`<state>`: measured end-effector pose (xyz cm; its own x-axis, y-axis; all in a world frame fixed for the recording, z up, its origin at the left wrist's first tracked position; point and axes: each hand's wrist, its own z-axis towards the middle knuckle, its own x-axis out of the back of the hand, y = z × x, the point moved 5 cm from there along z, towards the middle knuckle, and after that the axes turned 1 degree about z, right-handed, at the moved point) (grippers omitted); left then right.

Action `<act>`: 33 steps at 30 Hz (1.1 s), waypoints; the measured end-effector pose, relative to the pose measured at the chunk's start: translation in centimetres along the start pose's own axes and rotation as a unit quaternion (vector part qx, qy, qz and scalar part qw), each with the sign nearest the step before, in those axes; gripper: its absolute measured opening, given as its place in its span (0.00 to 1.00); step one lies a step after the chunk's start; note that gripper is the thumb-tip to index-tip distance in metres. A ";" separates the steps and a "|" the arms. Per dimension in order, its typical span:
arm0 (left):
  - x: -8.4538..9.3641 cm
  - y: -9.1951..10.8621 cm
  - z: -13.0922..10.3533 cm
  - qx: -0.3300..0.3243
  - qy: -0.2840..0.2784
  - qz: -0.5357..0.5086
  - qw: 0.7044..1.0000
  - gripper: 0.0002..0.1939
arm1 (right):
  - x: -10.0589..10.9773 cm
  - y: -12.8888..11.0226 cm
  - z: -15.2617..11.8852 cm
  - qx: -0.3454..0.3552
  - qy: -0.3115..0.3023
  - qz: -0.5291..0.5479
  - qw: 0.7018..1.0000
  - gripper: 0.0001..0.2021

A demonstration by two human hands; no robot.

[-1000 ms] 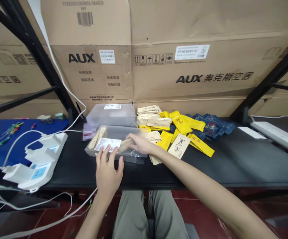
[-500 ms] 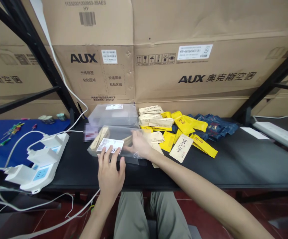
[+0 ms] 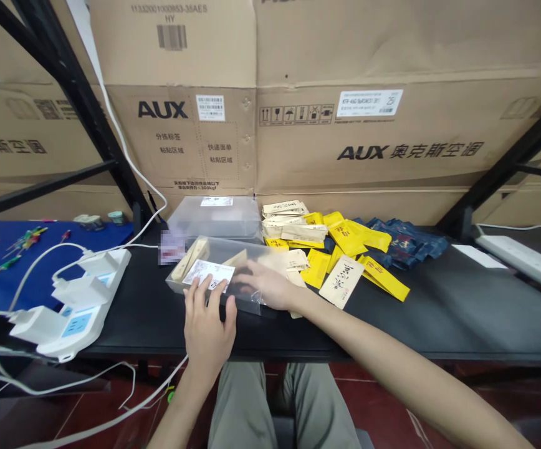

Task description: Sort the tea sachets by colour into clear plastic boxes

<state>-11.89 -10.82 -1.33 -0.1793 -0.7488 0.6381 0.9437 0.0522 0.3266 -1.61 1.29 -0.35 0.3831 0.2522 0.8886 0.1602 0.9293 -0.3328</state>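
Observation:
A clear plastic box (image 3: 252,302) lies slanted near the table's front edge, its right end open. Through its walls several beige paper packets (image 3: 190,259) show standing at the left end. My left hand (image 3: 209,318) lies with fingers spread on the white label (image 3: 209,274) on the box's near side. From the right, my right hand (image 3: 268,285) reaches into the box, fingers apart and partly blurred by the plastic. Just beyond its fingertips a beige packet (image 3: 235,258) leans inside; whether they touch is unclear.
Behind stands another frosted plastic box (image 3: 214,218). To the right lie beige packets (image 3: 293,221), yellow packets (image 3: 318,267), dark blue packets (image 3: 401,240) and a loose beige packet (image 3: 342,280). Power strips (image 3: 90,305) with cables flank the black table (image 3: 462,318); cartons (image 3: 298,162) stand behind.
My right hand has slid left, deeper into the box, and its raised fingers have come down. The leaning packet shows more clearly. My left hand stays on the label.

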 end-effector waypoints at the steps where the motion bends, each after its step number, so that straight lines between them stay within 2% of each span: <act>1: 0.0 0.0 0.0 0.002 0.000 -0.001 1.000 0.16 | -0.1 0.0 0.2 0.013 -0.011 -0.017 1.000 0.15; 7: -0.1 -0.2 0.0 0.003 -0.005 -0.014 1.000 0.15 | -1.0 0.5 2.1 0.035 -0.045 -0.142 0.988 0.15; 11: -0.1 -0.2 -0.1 0.003 -0.010 -0.018 1.000 0.16 | -2.4 0.9 3.1 0.041 -0.079 -0.221 0.971 0.15; 16: -0.2 -0.2 0.0 0.008 -0.012 -0.012 1.000 0.15 | -3.1 1.0 3.6 0.072 -0.064 -0.234 0.968 0.17; 19: -0.2 -0.2 0.0 0.006 -0.012 -0.009 1.000 0.16 | -3.4 0.8 3.7 0.082 -0.103 -0.243 0.961 0.14; 27: -0.2 -0.1 0.0 -0.005 -0.008 -0.009 1.000 0.15 | -3.0 0.1 5.0 -0.020 -0.178 -0.208 0.961 0.12; 33: -0.2 -0.1 -0.1 0.003 0.000 -0.008 1.000 0.15 | -2.6 -0.2 5.5 -0.080 -0.136 -0.184 0.970 0.20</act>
<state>-11.97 -10.70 -1.55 -0.1943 -0.7489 0.6336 0.9392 0.0444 0.3406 -7.59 1.95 -0.85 0.0228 -0.0064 0.9997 0.3879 0.9217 -0.0030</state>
